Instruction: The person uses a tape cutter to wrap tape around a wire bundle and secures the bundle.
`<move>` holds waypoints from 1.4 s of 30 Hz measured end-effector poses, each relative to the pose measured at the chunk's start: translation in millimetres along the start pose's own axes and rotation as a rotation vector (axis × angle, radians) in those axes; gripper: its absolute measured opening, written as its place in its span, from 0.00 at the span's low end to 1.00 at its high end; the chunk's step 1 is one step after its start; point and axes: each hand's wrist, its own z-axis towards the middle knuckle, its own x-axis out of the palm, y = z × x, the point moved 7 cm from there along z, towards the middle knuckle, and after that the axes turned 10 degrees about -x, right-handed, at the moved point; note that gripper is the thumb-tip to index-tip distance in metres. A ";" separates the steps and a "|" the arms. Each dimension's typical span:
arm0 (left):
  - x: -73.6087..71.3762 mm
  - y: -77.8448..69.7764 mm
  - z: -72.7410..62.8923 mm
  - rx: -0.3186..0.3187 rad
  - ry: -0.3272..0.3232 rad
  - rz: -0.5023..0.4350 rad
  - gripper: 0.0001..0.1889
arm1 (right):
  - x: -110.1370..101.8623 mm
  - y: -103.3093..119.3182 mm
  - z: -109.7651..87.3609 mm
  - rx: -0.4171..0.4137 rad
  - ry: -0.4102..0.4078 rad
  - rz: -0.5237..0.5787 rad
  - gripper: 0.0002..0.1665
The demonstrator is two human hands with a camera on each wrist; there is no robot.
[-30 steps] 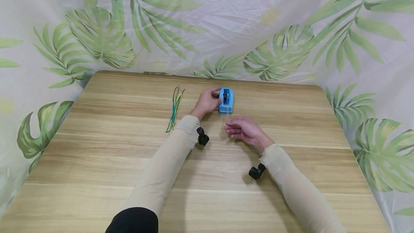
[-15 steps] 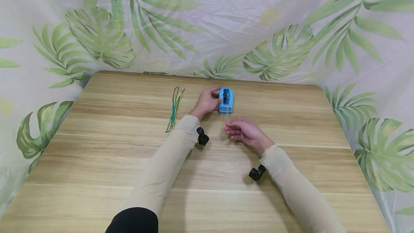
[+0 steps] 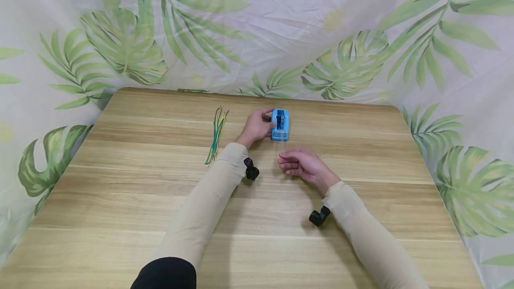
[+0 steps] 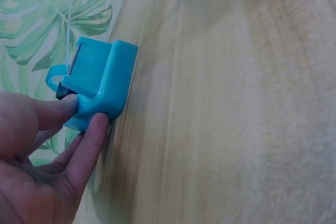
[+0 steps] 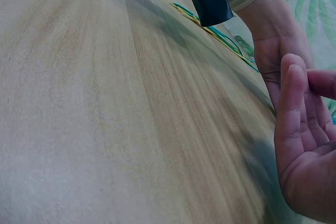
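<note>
A blue tape dispenser sits on the wooden table, towards its back edge. My left hand grips its left side; in the left wrist view, thumb and fingers press against the blue body, beside its toothed cutting edge. From the front of the dispenser a clear strip of tape runs towards me. Its free end is pinched between the thumb and fingers of my right hand, though the strip is faint. The right wrist view shows that hand with thumb against index finger.
Left of the left hand lies a bundle of thin green and yellow wire-like strands. A leaf-patterned cloth hangs behind the table. Each wrist carries a small black camera mount.
Hardly anything differs. The right hand seems to have shifted very slightly towards me with the tape, while the left hand and the dispenser stay in place.
</note>
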 end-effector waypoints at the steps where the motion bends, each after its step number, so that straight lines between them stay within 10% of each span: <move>1: -0.1 -0.2 -0.2 0.000 0.000 -0.001 0.28 | 0.0 -0.3 -0.1 0.000 -0.001 0.002 0.09; 42: -0.3 0.1 1.1 0.015 -0.014 0.013 0.28 | 4.0 -0.3 -11.9 -0.006 0.025 -0.003 0.07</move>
